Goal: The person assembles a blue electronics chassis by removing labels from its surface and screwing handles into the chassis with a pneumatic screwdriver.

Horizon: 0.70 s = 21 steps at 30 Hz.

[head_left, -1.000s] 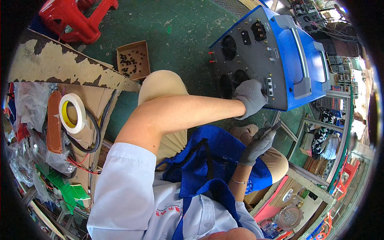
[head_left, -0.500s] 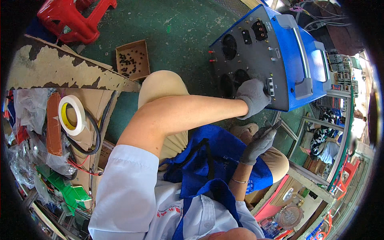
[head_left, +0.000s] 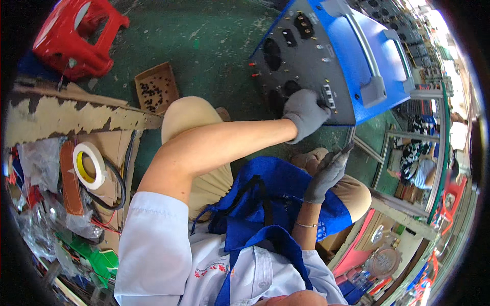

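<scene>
A seated person in a white shirt and blue apron [head_left: 265, 199] bends over a machine on a green floor [head_left: 204, 41].

Nearest, at about five o'clock from the picture's middle, the right hand [head_left: 326, 176] in a grey glove rests by the knee, its fingers closed around a thin dark tool [head_left: 343, 152] that points up toward the machine. What kind of tool it is cannot be made out.

Further out, at two o'clock, the bare left arm stretches forward. The gloved left hand [head_left: 304, 113] is pressed on the lower edge of the machine's dark front panel [head_left: 296, 56], fingers curled over something small there; whether it grips anything cannot be told.

The machine [head_left: 367, 56] is a blue box with a grey handle on top, standing at one o'clock, its panel bearing round sockets and knobs.

At nine o'clock, a cluttered bench holds a roll of tape [head_left: 89, 166], black cable and clear plastic bags.

At eleven o'clock, a shallow cardboard tray [head_left: 156, 92] lies on the floor, holding scattered small dark parts. Beyond it, at the far upper left, stands a red plastic stool [head_left: 76, 35].
</scene>
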### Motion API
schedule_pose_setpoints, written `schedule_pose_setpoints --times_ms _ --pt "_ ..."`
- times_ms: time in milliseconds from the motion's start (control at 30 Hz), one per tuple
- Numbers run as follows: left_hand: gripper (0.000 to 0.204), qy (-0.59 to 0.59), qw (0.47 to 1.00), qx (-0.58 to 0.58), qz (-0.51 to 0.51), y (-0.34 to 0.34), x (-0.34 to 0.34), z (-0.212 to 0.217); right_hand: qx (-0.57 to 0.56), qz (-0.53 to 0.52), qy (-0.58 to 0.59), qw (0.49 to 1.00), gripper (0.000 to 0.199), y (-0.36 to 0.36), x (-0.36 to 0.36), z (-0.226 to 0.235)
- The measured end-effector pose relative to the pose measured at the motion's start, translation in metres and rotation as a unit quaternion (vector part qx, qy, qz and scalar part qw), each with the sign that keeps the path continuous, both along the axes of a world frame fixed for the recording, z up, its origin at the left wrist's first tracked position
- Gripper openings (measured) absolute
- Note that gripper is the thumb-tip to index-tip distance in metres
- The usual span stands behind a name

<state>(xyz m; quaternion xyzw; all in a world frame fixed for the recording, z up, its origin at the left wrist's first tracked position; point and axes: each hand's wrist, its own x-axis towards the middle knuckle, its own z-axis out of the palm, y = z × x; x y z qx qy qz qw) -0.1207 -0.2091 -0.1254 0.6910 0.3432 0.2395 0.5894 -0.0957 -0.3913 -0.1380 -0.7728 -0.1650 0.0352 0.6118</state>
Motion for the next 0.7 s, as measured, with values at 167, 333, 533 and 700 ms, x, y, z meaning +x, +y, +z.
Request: schedule_pose_setpoints --times_ms 167,333,533,700 --pt "0.025 0.082 0.995 -0.052 0.024 0.015 -0.013 -0.030 -0.022 -0.015 0.021 0.999 0.051 -0.011 0.003 -0.001" --pt "0.024 -0.011 0.998 0.040 -0.056 0.007 -0.011 -0.010 -0.006 -0.051 0.027 0.998 0.051 -0.018 0.008 -0.003" --pt "0.022 -0.061 0.993 0.100 -0.032 0.002 -0.009 -0.008 0.051 -0.043 -0.096 0.993 0.049 0.007 0.037 0.065" --pt "0.019 -0.045 0.998 0.033 -0.026 0.001 -0.006 -0.002 0.128 0.030 -0.172 0.976 0.043 0.076 0.073 0.133"
